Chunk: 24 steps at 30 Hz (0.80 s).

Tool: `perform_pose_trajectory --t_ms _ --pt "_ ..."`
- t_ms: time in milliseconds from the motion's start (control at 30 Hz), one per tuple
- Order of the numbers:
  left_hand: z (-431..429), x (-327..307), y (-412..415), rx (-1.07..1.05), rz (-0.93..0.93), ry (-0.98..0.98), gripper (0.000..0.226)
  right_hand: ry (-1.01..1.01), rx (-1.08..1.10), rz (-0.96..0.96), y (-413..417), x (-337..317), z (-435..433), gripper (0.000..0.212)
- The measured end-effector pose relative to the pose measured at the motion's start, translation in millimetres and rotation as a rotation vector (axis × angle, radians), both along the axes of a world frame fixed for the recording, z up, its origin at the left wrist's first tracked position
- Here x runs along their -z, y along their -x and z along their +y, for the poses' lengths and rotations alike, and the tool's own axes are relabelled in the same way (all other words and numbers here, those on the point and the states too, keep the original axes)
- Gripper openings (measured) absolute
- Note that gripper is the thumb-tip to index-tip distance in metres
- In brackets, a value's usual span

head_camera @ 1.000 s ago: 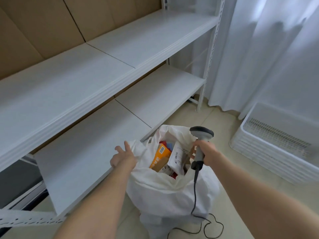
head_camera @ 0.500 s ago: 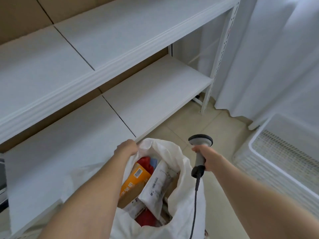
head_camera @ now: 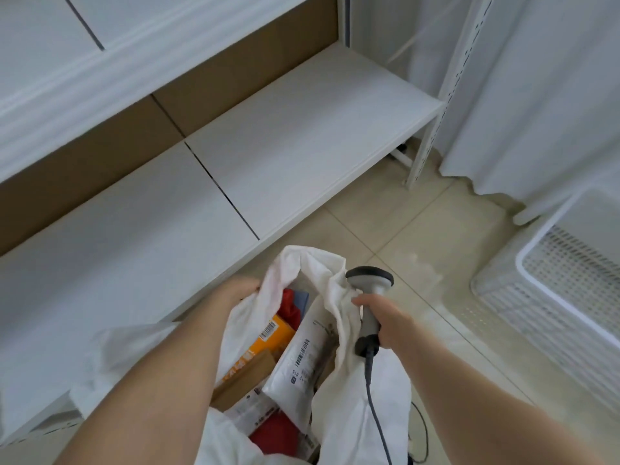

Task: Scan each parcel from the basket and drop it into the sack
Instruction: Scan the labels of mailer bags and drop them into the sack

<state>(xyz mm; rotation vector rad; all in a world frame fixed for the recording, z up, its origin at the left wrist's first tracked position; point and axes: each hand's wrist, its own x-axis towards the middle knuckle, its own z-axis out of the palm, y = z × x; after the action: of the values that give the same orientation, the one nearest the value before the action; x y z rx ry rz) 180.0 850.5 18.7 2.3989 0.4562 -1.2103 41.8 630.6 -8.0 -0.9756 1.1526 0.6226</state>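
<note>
Scanner [head_camera: 369, 284] in curled right hand [head_camera: 385, 322]

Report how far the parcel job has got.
Done: several parcels lie in the sack. In hand: the left hand grips the sack's rim, the right hand holds the scanner; neither carries a parcel. Left: the visible part of the basket shows no parcels, so little seems left.

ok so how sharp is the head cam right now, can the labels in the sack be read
Head view: motion blur smears the upper shelf edge and the basket; light is soft and even, no hard glare; in the sack, the barcode on the white mailer shows as bars, most print too soft to read.
</note>
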Motion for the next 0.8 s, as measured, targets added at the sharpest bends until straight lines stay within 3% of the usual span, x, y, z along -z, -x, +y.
perform_pose_trajectory --t_ms 67,133,300,467,567,633,800 --pt "-5 -1 5 0.005 0.041 -0.015 0.041 -0.002 0.018 0.023 3 1 4 0.040" --pt "-5 -6 5 0.012 -0.035 -0.047 0.040 0.011 0.047 0.019 3 -6 12 0.044" --pt "13 -69 -19 -0.057 -0.418 -0.114 0.022 0.168 0.201 -0.116 0 -59 20 0.033" --pt "50 -139 -43 -0.363 -0.739 0.047 0.042 0.240 0.342 -0.272 -5 -146 19 0.018" --pt "65 -161 -50 -0.474 -0.717 0.191 0.045 0.238 0.361 -0.365 -3 -199 23 0.017" --pt "68 -170 -36 -0.493 -0.636 0.169 0.043 0.236 0.318 -0.378 7 -221 28 0.018" --pt "64 -184 29 -0.283 -0.483 0.021 0.061 0.233 0.319 -0.351 39 -237 37 0.018"
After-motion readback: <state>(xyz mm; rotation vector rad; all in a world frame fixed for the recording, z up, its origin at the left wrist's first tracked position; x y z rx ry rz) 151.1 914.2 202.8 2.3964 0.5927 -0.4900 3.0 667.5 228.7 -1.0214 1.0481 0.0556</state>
